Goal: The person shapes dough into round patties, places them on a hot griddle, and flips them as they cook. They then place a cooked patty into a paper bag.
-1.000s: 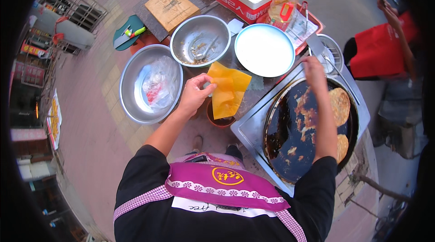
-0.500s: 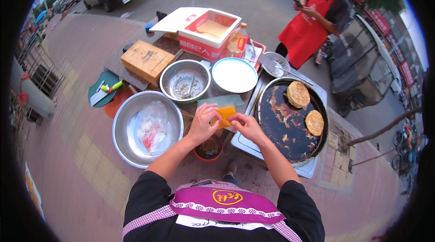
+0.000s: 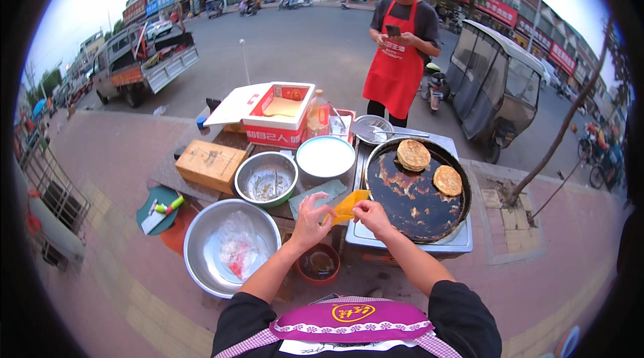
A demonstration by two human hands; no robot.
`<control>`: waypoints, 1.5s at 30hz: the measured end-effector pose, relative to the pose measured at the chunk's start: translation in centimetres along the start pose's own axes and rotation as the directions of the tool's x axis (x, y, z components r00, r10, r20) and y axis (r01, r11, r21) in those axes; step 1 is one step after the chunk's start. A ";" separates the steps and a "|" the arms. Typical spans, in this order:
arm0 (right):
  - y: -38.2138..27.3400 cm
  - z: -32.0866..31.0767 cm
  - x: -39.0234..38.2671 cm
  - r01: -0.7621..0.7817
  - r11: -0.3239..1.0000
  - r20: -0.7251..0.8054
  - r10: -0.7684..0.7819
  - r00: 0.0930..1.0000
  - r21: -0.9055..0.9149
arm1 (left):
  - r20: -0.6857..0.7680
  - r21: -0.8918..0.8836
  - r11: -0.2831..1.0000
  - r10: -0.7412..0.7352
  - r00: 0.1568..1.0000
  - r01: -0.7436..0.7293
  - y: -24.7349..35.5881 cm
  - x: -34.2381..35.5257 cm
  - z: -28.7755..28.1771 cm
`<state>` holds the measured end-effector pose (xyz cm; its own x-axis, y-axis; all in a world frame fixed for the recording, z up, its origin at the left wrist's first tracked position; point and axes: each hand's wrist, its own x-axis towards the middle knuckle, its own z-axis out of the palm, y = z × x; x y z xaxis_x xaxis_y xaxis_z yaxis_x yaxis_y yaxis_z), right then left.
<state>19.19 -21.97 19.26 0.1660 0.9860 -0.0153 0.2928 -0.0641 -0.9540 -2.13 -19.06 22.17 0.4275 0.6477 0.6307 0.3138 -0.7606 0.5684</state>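
Observation:
A thin, see-through yellow bag (image 3: 350, 206) is stretched between my hands, just left of the griddle's near edge. My left hand (image 3: 310, 220) pinches its left side, with some fingers raised and curled. At its other side, my right hand (image 3: 373, 216) holds the edge between thumb and fingertips. To the right lies the round black griddle pan (image 3: 419, 214), its surface oily and browned in patches. On it sit a stack of browned flatbreads (image 3: 414, 155) and a flatbread (image 3: 447, 180) lower to the right.
Left of my arms are a big steel basin (image 3: 200, 251) with plastic bags inside and a smaller bowl (image 3: 267, 180) holding utensils. A white-topped round container (image 3: 326, 157), wooden box (image 3: 211, 163) and foam box (image 3: 276, 133) stand behind. Below is a red bucket (image 3: 318, 265). Beyond, a person (image 3: 396, 56) holds a phone.
My view has tilted up, so more of the street shows. The yellow bag now spreads wider between my hands, and my right hand has turned more knuckles-up.

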 end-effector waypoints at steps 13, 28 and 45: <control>-3.2 0.3 -0.4 0.413 0.906 0.028 -0.413 0.910 -0.093 | 0.275 -0.511 0.660 -0.481 0.832 0.551 -0.7 1.9 2.5; -3.0 -1.0 0.1 0.228 0.968 0.182 -0.244 0.953 0.104 | 0.287 -0.305 0.758 -0.504 0.815 0.576 -1.2 2.1 2.1; 1.1 -10.0 2.4 0.132 0.983 -0.320 -0.086 0.944 0.126 | 0.138 -0.667 0.459 -0.697 0.703 0.587 -4.7 2.7 0.6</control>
<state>29.31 -21.25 21.12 0.4327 0.8866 0.1635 0.1911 0.0870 -0.9777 -1.91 -13.78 20.89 0.1993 0.9796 -0.0259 -0.1705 0.0606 0.9835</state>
